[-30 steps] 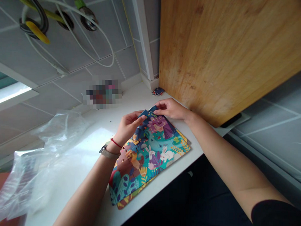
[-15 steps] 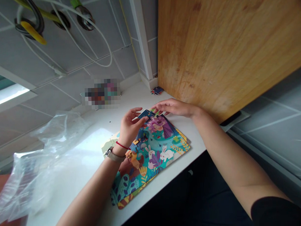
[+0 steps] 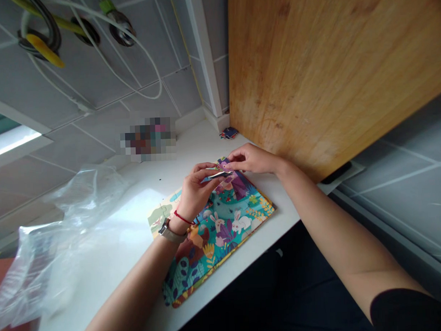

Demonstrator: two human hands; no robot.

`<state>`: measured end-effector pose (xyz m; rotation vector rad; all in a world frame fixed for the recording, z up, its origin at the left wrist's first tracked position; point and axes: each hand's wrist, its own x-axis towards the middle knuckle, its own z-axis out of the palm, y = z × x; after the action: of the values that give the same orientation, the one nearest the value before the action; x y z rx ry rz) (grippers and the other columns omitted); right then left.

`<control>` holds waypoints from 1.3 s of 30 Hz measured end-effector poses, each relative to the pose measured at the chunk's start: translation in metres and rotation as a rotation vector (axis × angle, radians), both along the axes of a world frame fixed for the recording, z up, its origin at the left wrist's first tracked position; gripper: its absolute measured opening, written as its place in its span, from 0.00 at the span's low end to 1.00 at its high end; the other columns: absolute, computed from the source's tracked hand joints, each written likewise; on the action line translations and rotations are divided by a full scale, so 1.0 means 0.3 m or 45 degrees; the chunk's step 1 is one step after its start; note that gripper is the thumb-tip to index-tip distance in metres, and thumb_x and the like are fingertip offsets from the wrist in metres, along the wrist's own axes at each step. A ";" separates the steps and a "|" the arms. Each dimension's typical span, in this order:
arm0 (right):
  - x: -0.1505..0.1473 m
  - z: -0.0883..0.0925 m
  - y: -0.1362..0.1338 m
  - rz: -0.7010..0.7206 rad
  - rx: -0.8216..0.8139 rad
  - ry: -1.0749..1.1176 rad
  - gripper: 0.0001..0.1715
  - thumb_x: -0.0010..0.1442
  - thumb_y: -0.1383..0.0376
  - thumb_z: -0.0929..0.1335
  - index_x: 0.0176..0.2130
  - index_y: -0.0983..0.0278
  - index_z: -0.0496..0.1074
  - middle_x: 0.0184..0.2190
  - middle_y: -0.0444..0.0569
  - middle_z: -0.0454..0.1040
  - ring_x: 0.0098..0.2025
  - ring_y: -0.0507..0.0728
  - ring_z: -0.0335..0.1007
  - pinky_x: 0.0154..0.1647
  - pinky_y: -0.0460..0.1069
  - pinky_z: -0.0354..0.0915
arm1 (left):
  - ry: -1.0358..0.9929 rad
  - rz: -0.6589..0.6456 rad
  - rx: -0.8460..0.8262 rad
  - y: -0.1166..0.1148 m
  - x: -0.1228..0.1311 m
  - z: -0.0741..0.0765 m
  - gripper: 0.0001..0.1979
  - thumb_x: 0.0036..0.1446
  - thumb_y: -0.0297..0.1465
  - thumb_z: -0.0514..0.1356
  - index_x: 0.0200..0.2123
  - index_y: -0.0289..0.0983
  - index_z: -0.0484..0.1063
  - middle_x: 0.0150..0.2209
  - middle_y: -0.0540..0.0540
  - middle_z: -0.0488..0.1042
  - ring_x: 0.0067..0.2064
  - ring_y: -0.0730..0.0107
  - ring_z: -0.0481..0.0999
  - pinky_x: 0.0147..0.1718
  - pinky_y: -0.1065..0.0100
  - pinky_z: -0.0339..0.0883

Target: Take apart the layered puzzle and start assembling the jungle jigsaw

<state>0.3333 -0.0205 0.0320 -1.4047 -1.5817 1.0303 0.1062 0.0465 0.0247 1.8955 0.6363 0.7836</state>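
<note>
A colourful jigsaw puzzle [image 3: 222,228] with rabbits and leaves lies on the white counter [image 3: 111,246]. My left hand [image 3: 196,190], with a watch and a red string at the wrist, pinches a thin puzzle piece [image 3: 221,174] seen edge-on above the puzzle's far corner. My right hand [image 3: 251,159] rests at that same corner, its fingers curled and pinching near the piece's far end; whether it grips the piece I cannot make out.
A large wooden board [image 3: 329,70] leans against the tiled wall just right of the puzzle. A few loose pieces [image 3: 229,133] lie at its foot. A crumpled clear plastic bag [image 3: 53,244] lies at the left. Cables and hoses [image 3: 67,31] hang on the wall.
My left hand has lifted the piece and turned it edge-on. My right hand's fingers have gone from stretched flat to curled at the puzzle's corner. The puzzle has shifted slightly.
</note>
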 end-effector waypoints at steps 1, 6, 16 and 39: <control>-0.004 0.008 -0.004 0.006 -0.005 0.030 0.21 0.60 0.50 0.72 0.33 0.66 0.79 0.25 0.42 0.72 0.28 0.51 0.62 0.31 0.47 0.56 | -0.007 0.031 0.017 0.004 0.000 -0.004 0.11 0.54 0.38 0.73 0.39 0.40 0.85 0.48 0.40 0.79 0.54 0.57 0.78 0.57 0.57 0.71; -0.021 0.031 -0.017 0.032 0.019 0.102 0.19 0.60 0.52 0.73 0.39 0.66 0.82 0.29 0.44 0.78 0.30 0.51 0.67 0.32 0.46 0.61 | -0.086 -0.014 -0.310 0.010 0.003 -0.022 0.17 0.49 0.43 0.75 0.36 0.37 0.83 0.44 0.42 0.81 0.42 0.62 0.81 0.43 0.62 0.77; 0.021 0.048 -0.050 0.122 -0.308 0.170 0.23 0.57 0.49 0.76 0.45 0.62 0.83 0.35 0.49 0.83 0.32 0.53 0.75 0.29 0.46 0.68 | -0.182 -0.009 -0.434 -0.005 0.006 0.026 0.27 0.42 0.37 0.79 0.44 0.38 0.74 0.33 0.53 0.77 0.34 0.71 0.81 0.37 0.69 0.77; -0.033 0.020 -0.040 0.332 -0.394 0.301 0.21 0.46 0.56 0.82 0.37 0.65 0.81 0.32 0.45 0.82 0.34 0.54 0.78 0.36 0.46 0.71 | 0.154 -0.256 -0.457 -0.001 -0.014 0.021 0.19 0.50 0.44 0.75 0.41 0.38 0.84 0.41 0.42 0.84 0.42 0.57 0.83 0.43 0.59 0.79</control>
<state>0.3235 -0.0326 0.0380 -1.2354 -1.5002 1.5915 0.1019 0.0464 0.0311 1.6517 0.6046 0.3974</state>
